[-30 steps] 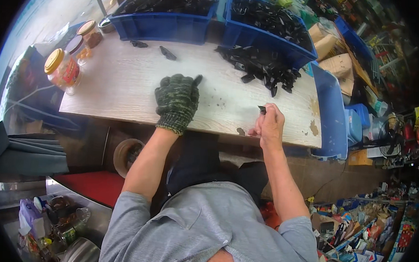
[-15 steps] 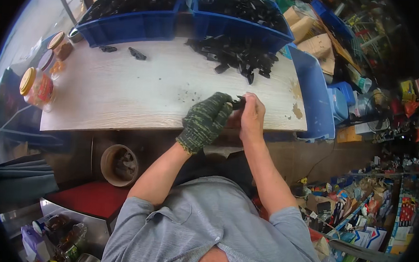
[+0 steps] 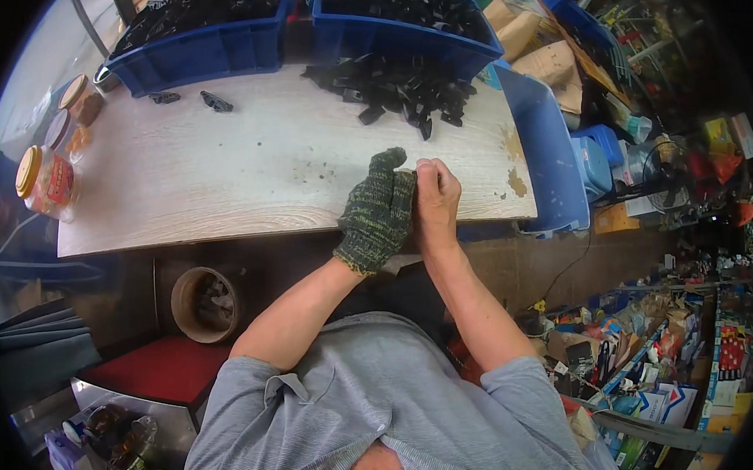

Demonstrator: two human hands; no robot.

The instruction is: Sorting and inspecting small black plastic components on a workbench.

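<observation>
My left hand, in a dark green knitted glove, is pressed against my bare right hand above the table's front edge. Both are closed, with their fingers curled toward each other. The small black plastic part between them is covered by the fingers now; it showed a moment earlier. Beyond my hands lies a loose heap of black plastic parts on the white tabletop. Two more black parts lie apart at the far left.
Two blue bins full of black parts stand along the back. Lidded jars line the left edge. A blue tub adjoins the table's right side. Below the table, at left, sits a round bucket. Clutter fills the lower right.
Both hands have turned and closed up together, so the black part is hidden. The left glove is more upright. The whole view has shifted slightly, with the table sitting farther left.
</observation>
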